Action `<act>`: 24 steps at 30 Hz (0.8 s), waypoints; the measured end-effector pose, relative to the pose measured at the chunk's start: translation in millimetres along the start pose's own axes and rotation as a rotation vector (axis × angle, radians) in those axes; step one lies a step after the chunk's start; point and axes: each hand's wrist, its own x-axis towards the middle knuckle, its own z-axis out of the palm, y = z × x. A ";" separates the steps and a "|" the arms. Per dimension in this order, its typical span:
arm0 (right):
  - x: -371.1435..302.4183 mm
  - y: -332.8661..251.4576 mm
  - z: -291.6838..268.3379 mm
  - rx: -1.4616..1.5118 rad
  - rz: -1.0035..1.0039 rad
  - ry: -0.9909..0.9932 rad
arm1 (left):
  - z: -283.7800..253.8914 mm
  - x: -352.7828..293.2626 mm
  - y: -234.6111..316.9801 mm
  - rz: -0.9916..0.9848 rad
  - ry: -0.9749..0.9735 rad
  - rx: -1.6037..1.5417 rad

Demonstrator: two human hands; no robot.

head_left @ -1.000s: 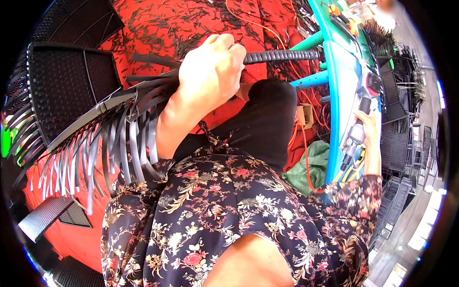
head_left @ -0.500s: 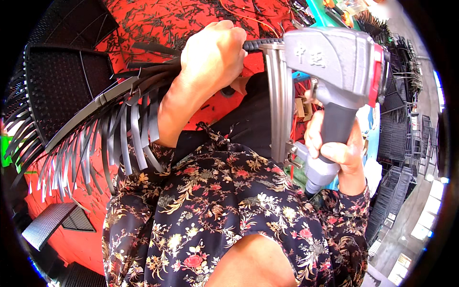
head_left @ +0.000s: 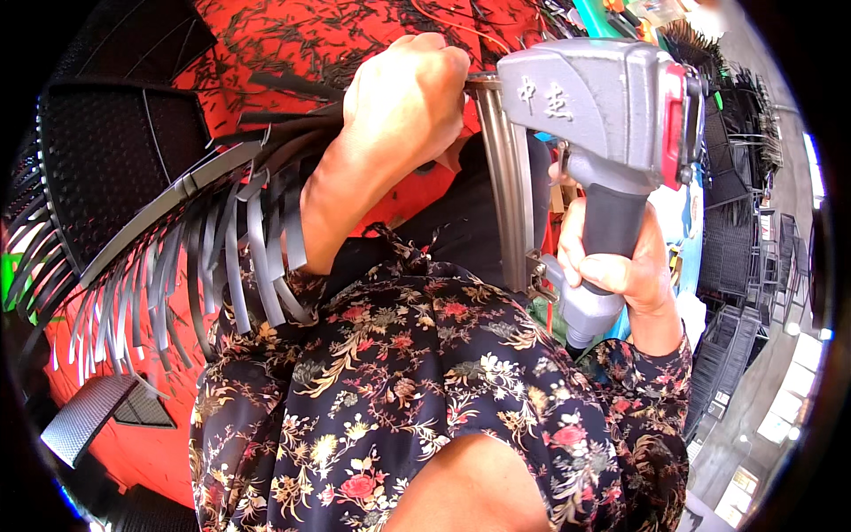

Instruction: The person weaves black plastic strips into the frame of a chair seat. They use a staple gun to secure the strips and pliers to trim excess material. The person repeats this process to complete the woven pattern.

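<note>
My left hand (head_left: pixel 403 102) is closed in a fist on a dark woven frame (head_left: pixel 182 191). Loose flat grey-black strips (head_left: pixel 244 239) fan out from the frame and hang over my forearm. A grey pneumatic staple gun (head_left: pixel 589 106) is in my right hand (head_left: pixel 629 275), which is wrapped around its black grip. At the gun's left side runs its long metal magazine (head_left: pixel 505 177). The gun's nose end is close beside my left fist, at the frame's edge; whether it touches the frame I cannot tell.
Black woven panels (head_left: pixel 124 133) stand at the left. Another woven piece (head_left: pixel 93 417) lies lower left on the red floor covering (head_left: pixel 160 465). Strip scraps (head_left: pixel 292 44) litter the far side, crossed by an orange hose (head_left: pixel 452 25). More woven frames (head_left: pixel 731 239) are stacked at the right.
My right hand has brought the staple gun slightly left, so its nose is closer to my left fist. My left hand has shifted a little to the right with the frame.
</note>
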 end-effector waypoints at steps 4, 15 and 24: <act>-0.3 3.0 -2.3 0.009 0.042 -0.015 | -2.4 -3.3 0.2 -0.002 -0.052 -0.018; -2.8 2.0 -13.0 0.059 0.063 0.043 | 4.8 6.3 3.9 -0.040 -0.164 -0.013; -19.7 15.9 -114.0 -0.117 -0.200 0.420 | 4.9 -2.9 -2.5 -0.074 -0.130 -0.038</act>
